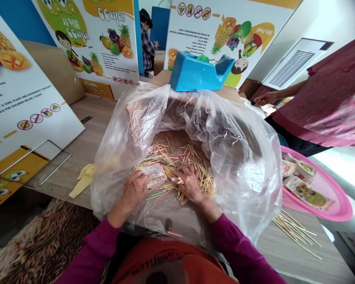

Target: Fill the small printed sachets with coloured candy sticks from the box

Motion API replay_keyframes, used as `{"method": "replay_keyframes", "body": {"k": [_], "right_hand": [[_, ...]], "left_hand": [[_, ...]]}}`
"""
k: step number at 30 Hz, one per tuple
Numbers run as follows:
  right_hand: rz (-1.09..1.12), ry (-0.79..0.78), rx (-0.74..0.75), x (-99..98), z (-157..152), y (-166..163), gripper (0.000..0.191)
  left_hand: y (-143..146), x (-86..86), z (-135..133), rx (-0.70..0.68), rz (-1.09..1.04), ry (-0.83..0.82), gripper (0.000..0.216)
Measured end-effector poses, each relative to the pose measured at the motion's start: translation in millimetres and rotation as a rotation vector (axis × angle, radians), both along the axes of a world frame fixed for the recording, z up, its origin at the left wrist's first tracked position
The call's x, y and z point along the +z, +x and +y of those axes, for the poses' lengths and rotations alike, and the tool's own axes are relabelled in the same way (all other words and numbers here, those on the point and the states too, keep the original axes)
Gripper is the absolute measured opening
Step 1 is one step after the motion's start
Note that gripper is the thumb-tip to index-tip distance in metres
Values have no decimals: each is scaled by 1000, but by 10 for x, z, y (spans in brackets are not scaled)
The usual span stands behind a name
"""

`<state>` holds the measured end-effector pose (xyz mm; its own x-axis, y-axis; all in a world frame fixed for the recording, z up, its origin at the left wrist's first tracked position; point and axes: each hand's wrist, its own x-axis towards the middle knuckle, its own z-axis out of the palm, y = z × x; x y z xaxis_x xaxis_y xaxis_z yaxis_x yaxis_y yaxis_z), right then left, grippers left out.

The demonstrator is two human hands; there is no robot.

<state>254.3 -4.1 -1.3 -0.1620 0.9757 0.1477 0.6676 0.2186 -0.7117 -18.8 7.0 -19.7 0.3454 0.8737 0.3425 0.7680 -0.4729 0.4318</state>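
Observation:
My left hand [137, 184] is closed on the left edge of a small printed packet [154, 175], which lies flat over a pile of thin coloured sticks [162, 160]. Just right of the packet, my right hand [190, 182] has its fingers curled down into the sticks, some of which seem to be in its grasp. A small pale wrap or piece shows at one of its fingers. The sticks are pink, yellow, orange and green, spread inside an opened clear plastic bag [248, 157] that lines a cardboard box lying on its side.
A blue tape dispenser [195, 73] stands on top of the box. At right, a pink basket [343, 201] holds printed packets beside loose long sticks [297, 232]. Large printed cartons [112, 47], a wire stand [35, 163] and yellow scrap [82, 181] surround it. A co-worker in red [328, 98] stands right.

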Motion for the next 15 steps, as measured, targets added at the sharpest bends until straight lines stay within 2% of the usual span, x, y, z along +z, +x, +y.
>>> {"method": "replay_keyframes", "body": {"k": [3, 7, 11, 15], "right_hand": [[-16, -11, -28, 19, -41, 39, 35], [257, -16, -12, 189, -43, 108, 46], [553, -52, 87, 367, 66, 34, 60], [719, -66, 205, 507, 185, -116, 68]], "left_hand": [[-46, 54, 57, 29, -243, -46, 24], [28, 125, 61, -4, -551, -140, 16], [252, 139, 63, -79, -681, -210, 19], [414, 115, 70, -89, -722, -272, 22]]}}
